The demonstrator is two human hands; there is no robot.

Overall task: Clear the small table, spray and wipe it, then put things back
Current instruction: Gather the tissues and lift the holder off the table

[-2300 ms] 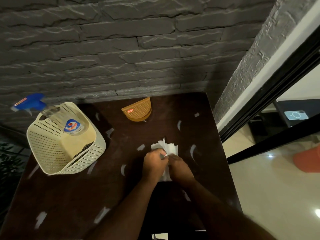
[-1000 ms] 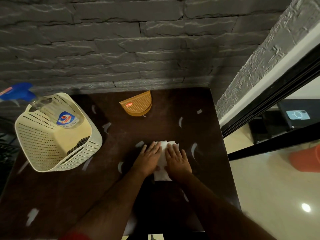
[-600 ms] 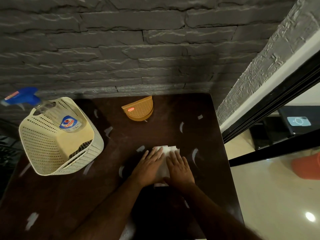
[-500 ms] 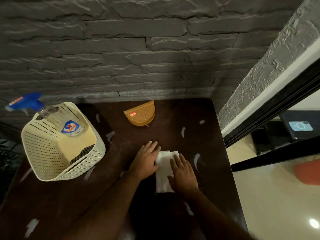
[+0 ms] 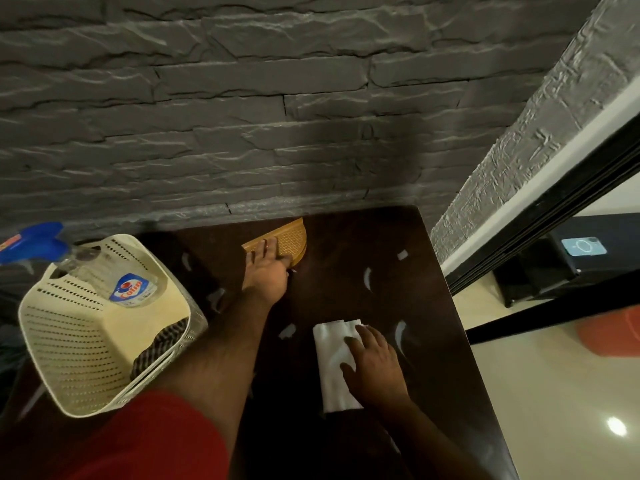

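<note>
Left hand at 12 o'clock, fingers straight on tan holder — could slide it off table. Right hand, open, pins folded tissue at 3 — may smear.

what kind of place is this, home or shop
Probably a home, a corner beside a sliding door. A dark small table stands against a grey stone wall, with a glossy tiled floor to the right.

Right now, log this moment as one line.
left hand: on orange holder | right hand: flat on tissues | spray bottle: in basket
</note>
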